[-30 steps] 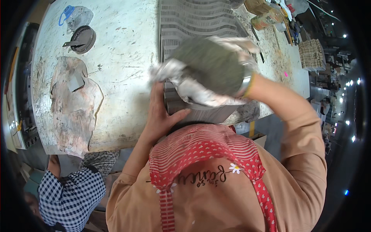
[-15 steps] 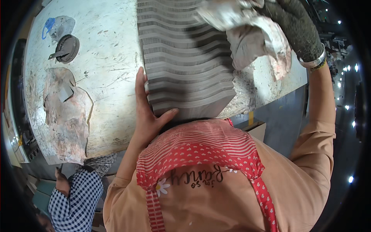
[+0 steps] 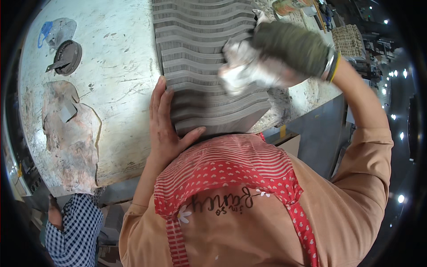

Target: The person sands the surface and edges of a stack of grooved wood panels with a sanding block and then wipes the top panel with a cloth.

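Note:
A long stack of grey, wavy-edged boards (image 3: 200,66) stretches away from my apron across the white table. My bare left hand (image 3: 167,129) rests against its near left corner, fingers along the left side and thumb stretched over the near end. In a dark, dirty work glove, my right hand (image 3: 293,49) is closed on a stained white rag (image 3: 244,66). The rag lies over the right part of the wavy surface, blurred by motion. My right fingertips are partly hidden by the cloth.
On the left of the worn white table (image 3: 124,89) lie a stained cloth (image 3: 73,133), a round dark lid with a scraper (image 3: 67,58) and a clear plastic piece with a blue handle (image 3: 58,32). A can (image 3: 291,5) stands far right. Another person (image 3: 78,227) is at lower left.
My right hand has swept the rag left and nearer, from the far right side onto the wavy stack. My left hand stays at the stack's near corner.

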### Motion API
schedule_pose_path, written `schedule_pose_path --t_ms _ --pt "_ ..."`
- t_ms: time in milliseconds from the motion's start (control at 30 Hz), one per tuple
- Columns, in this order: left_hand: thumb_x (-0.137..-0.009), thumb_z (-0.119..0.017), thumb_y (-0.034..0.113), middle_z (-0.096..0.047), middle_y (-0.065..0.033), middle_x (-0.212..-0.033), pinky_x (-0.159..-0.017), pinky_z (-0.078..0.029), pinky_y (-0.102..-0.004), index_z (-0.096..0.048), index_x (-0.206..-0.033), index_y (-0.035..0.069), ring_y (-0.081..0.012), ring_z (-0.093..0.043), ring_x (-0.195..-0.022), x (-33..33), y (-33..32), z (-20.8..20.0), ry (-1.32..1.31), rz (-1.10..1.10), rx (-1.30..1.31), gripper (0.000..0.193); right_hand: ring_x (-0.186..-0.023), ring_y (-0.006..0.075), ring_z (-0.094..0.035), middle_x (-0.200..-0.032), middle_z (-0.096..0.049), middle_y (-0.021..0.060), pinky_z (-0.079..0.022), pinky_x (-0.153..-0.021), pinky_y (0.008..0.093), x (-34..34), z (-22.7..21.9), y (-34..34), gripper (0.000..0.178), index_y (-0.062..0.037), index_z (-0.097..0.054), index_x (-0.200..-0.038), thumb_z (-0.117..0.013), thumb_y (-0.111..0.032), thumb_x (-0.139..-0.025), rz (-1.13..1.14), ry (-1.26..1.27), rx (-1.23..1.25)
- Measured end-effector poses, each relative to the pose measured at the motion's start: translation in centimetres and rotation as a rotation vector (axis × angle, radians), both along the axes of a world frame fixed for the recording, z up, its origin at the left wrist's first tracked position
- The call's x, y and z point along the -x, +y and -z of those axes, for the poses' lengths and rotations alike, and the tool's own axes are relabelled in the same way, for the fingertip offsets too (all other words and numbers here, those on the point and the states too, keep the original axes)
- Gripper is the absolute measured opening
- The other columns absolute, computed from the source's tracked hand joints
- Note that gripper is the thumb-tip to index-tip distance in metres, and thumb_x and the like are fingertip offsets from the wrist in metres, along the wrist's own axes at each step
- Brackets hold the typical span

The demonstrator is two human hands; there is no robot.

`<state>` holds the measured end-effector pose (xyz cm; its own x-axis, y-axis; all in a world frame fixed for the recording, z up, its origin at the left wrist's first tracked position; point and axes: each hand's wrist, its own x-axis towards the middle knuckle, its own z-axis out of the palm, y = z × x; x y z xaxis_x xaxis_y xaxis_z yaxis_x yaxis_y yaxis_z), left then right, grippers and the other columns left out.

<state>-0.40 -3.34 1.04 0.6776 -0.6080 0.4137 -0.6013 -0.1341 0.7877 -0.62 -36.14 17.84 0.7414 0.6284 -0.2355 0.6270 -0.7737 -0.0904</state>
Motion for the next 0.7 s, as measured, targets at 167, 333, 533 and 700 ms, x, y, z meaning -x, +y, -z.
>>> schedule_pose_path --t_ms 167,333,533,700 --pt "-0.072 -0.089 0.040 -0.030 -0.0269 -0.160 -0.116 -0.034 -0.0564 -0.030 -0.154 0.004 -0.0473 -0.034 -0.145 -0.2 -0.2 0.4 0.019 -0.002 0.049 0.107 -0.091 0.0131 -0.065 -0.103 -0.069 0.0051 -0.055 -0.083 0.0254 -2.8 -6.2 0.7 0.029 -0.0009 -0.063 -0.124 -0.066 -0.014 -0.098 0.957 0.142 -0.638" --pt "-0.069 -0.091 0.044 -0.046 -0.0296 -0.142 -0.106 -0.040 -0.0569 -0.034 -0.148 -0.005 -0.0487 -0.047 -0.127 1.1 1.0 1.3 0.180 -0.032 -0.101 0.110 -0.115 0.0264 -0.065 -0.122 -0.066 0.0165 -0.054 -0.098 0.0363 -4.5 2.6 7.6 0.037 -0.0094 -0.060 -0.134 -0.053 -0.030 -0.104 0.205 0.013 -0.289" --pt "-0.071 -0.089 0.046 -0.041 -0.0291 -0.151 -0.111 -0.038 -0.0574 -0.036 -0.149 -0.002 -0.0494 -0.043 -0.137 0.8 0.9 0.8 0.118 -0.049 -0.149 0.106 -0.113 0.0261 -0.065 -0.115 -0.069 0.0066 -0.053 -0.097 0.0407 -0.8 5.0 1.7 0.031 -0.0152 -0.071 -0.113 -0.072 -0.015 -0.082 -0.036 -0.099 0.075" --pt "-0.073 -0.087 0.041 -0.033 -0.0250 -0.160 -0.115 -0.036 -0.0562 -0.032 -0.154 0.007 -0.0473 -0.037 -0.144 -0.3 -0.1 0.3 0.009 -0.012 0.024 0.104 -0.102 0.0254 -0.066 -0.112 -0.067 0.0110 -0.055 -0.092 0.0372 1.0 -0.7 -6.3 0.031 -0.0091 -0.069 -0.116 -0.073 -0.009 -0.085 0.506 0.147 -0.009"
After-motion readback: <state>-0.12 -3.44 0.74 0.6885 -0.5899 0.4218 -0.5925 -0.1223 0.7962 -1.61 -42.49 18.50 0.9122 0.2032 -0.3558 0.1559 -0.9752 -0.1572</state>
